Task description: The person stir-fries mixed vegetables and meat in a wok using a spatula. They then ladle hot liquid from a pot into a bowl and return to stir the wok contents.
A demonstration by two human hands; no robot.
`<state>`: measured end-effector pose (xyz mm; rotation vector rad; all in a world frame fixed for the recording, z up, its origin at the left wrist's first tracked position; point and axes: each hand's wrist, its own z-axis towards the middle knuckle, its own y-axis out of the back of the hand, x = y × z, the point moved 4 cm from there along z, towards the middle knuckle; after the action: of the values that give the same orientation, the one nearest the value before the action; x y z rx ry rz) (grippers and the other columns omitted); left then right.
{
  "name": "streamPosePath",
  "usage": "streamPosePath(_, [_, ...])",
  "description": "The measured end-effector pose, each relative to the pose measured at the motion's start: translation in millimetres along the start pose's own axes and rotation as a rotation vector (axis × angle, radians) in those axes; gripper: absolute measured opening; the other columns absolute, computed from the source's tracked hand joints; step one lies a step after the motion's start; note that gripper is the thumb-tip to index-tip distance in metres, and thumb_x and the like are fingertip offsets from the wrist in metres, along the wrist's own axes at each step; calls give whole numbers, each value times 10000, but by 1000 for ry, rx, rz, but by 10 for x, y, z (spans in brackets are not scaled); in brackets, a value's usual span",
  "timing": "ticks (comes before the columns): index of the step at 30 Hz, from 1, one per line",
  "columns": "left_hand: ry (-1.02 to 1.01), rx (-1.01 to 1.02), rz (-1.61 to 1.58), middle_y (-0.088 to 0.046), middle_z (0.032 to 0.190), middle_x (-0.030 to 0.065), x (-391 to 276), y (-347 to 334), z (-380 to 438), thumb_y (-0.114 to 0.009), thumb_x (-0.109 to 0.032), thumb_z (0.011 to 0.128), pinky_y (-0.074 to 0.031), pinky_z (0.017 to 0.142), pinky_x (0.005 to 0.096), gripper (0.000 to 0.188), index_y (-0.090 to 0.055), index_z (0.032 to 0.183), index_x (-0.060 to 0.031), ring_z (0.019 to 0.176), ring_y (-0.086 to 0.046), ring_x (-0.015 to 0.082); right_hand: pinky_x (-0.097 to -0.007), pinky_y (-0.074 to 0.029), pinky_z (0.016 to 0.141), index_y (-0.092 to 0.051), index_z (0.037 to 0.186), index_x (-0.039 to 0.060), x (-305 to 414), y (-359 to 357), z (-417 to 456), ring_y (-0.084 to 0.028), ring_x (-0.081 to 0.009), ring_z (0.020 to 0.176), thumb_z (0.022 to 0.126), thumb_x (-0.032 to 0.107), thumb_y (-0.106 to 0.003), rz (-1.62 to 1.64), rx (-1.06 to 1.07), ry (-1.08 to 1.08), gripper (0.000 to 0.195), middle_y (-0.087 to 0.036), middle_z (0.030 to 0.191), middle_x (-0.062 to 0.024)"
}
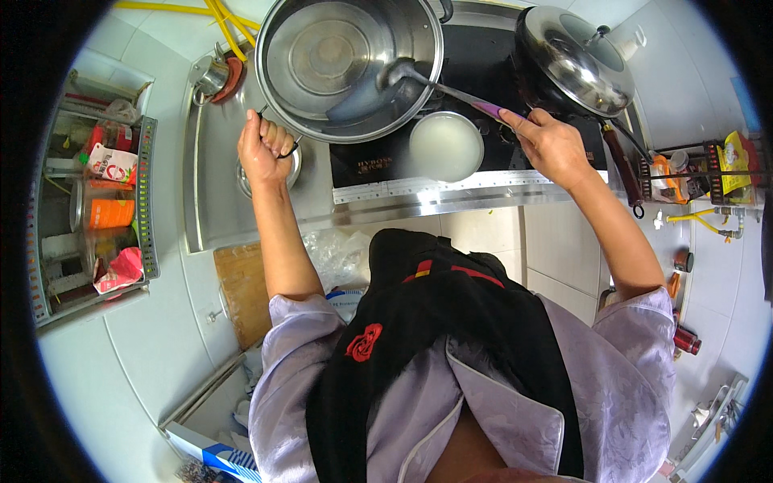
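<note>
A wide stainless steel pot (pixel 329 54) is tilted over the stove, with a little liquid along its lower side. My left hand (pixel 266 148) is closed around the pot's black side handle. In my right hand (pixel 552 142) is the purple-trimmed handle of a metal ladle (pixel 447 89), whose bowl rests or hovers inside the pot at its right wall. Just below the pot's rim, on the stove's front part, stands a round bowl (pixel 447 148) of cloudy whitish liquid. A metal dish (pixel 295 175) is partly hidden behind my left hand and wrist.
A lidded wok (pixel 574 60) stands on the right of the black cooktop (pixel 374 166), its long handle (pixel 622 163) pointing towards me. At the back left is a small metal pot (pixel 210 75). Racks of packets flank both sides; a wooden cutting board (pixel 241 290) stands below the counter's left.
</note>
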<state>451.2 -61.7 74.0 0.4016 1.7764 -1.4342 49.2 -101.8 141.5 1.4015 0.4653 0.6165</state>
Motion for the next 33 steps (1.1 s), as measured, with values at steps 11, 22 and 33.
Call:
streamPosePath(11, [41, 62, -45, -278, 475, -42, -4, 40, 82, -464, -368, 925, -210, 381, 239, 403, -375, 613, -129, 381, -221, 82, -417, -484, 615, -533, 1198, 188, 939, -488, 738, -583, -326, 689, 799, 140, -562, 443, -280, -149, 404, -565, 800, -129])
streamPosePath(22, [8, 30, -61, -275, 480, -40, 28, 87, 8, -472, -352, 925, -216, 383, 240, 396, -360, 615, -132, 388, -223, 79, -429, -500, 559, -555, 1175, 191, 817, -322, 214, -599, -330, 628, 779, 142, -552, 289, -50, -25, 399, -584, 804, -136])
streamPosePath(33, [6, 105, 8, -272, 480, -34, 22, -29, -13, -453, -333, 936, -210, 379, 239, 383, -360, 632, -119, 391, -223, 79, -406, -496, 671, -602, 1123, 180, 689, -314, 400, -595, -297, 749, 746, 99, -568, 394, -49, 52, 388, -577, 779, -116])
